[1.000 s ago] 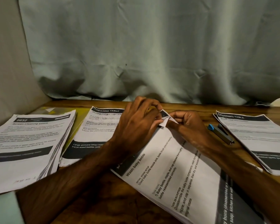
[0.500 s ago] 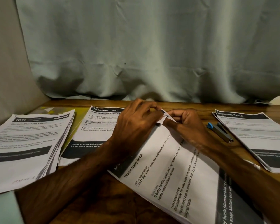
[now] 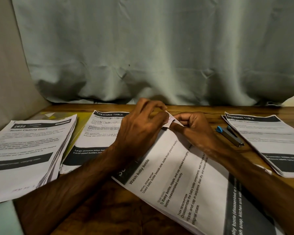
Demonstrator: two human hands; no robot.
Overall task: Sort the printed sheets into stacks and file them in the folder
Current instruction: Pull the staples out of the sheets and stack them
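Nearest me, the Wash baby bottle sheets (image 3: pixel 185 175) lie slantwise on the desk (image 3: pixel 95 209), unheld there; they could skew if I tug. Their far corner (image 3: pixel 170 122) curls up between my grips, left grip (image 3: pixel 139 131) and right grip (image 3: pixel 195 128) both pinching it, and a hard pull could tear it.

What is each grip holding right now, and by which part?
The Wash baby bottle stack, by its far corner: the left grip and the right grip both pinch that lifted corner.
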